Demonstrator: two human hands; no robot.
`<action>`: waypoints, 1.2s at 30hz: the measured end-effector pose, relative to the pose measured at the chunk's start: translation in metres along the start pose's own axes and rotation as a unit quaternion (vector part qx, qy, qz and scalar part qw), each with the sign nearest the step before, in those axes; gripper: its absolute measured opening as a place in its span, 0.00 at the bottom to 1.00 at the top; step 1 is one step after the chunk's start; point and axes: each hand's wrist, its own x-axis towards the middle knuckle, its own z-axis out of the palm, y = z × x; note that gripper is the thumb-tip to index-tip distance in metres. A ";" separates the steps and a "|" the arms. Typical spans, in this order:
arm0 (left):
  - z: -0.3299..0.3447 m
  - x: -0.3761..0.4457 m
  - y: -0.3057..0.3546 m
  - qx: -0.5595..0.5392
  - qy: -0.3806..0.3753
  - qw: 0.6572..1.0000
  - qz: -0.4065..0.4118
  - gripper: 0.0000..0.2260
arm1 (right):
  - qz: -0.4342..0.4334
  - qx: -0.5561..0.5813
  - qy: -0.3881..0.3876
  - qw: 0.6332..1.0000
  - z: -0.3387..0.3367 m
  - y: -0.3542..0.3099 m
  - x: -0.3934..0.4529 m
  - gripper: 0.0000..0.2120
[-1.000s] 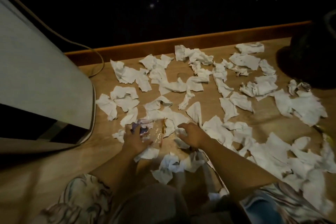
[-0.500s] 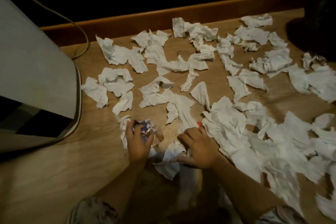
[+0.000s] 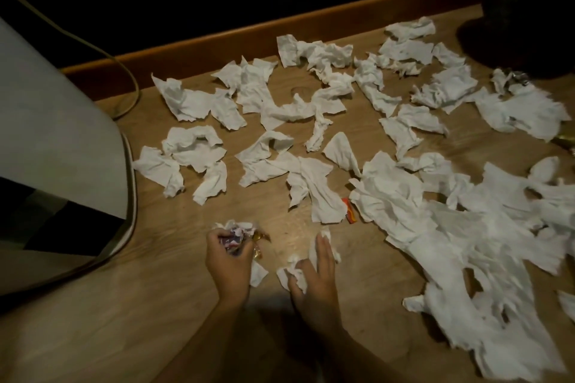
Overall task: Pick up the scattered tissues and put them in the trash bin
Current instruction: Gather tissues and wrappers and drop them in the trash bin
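Note:
Several crumpled white tissues (image 3: pixel 314 186) lie scattered over the wooden floor (image 3: pixel 130 320), densest at the right (image 3: pixel 466 242). My left hand (image 3: pixel 228 261) is closed around a wad of tissue and crinkled wrappers (image 3: pixel 236 235). My right hand (image 3: pixel 314 277) rests on the floor with white tissue (image 3: pixel 295 274) bunched under its thumb and fingers. A small red and orange wrapper (image 3: pixel 351 211) lies beside a tissue, just beyond my right hand. No trash bin is clearly recognisable.
A large white appliance (image 3: pixel 53 140) stands at the left, with a cable (image 3: pixel 124 81) curling behind it. A wooden baseboard (image 3: pixel 280 31) runs along the dark back wall. A dark object (image 3: pixel 529 9) sits at the back right corner.
Both hands have drawn back toward me with their tissue. The tissues that lay between them are gathered up, leaving bare floor there. The red wrapper is now uncovered.

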 end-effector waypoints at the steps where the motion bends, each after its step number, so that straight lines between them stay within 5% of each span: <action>1: -0.001 -0.002 0.003 -0.013 -0.005 1.000 -0.018 0.24 | 0.009 0.015 0.002 1.000 0.002 -0.002 0.000 0.08; 4: -0.003 -0.009 0.005 -0.033 -0.028 0.999 -0.029 0.34 | 0.062 0.057 0.014 0.996 -0.003 -0.005 0.008 0.10; 8: -0.004 -0.006 0.004 0.000 -0.014 1.000 0.012 0.26 | 0.151 0.109 0.093 0.978 -0.034 -0.011 0.036 0.10; 14: 0.016 0.009 0.028 -0.057 -0.030 0.998 0.006 0.20 | 0.154 0.127 0.207 0.958 -0.072 -0.001 0.096 0.15; 20: 0.042 0.006 0.051 -0.098 -0.075 0.992 -0.006 0.21 | 0.115 0.064 0.058 0.990 -0.066 0.013 0.110 0.15; 24: 0.041 -0.001 0.028 -0.033 -0.112 0.993 0.033 0.27 | 0.157 -0.077 -0.025 0.984 -0.044 0.019 0.100 0.39; 26: 0.036 -0.006 0.011 0.072 -0.112 0.989 0.066 0.27 | 0.147 -0.089 0.009 0.985 -0.036 0.016 0.091 0.36; 29: 0.029 -0.011 -0.009 0.190 -0.112 0.968 0.124 0.32 | 0.111 -0.072 0.076 0.988 -0.026 0.015 0.078 0.17; 32: 0.029 -0.010 -0.011 0.191 -0.108 0.968 0.118 0.30 | 0.090 -0.066 0.087 0.990 -0.022 0.012 0.063 0.07; 36: 0.024 -0.006 -0.012 0.142 -0.082 0.977 0.136 0.19 | 0.104 0.041 0.120 0.986 -0.025 0.011 0.042 0.08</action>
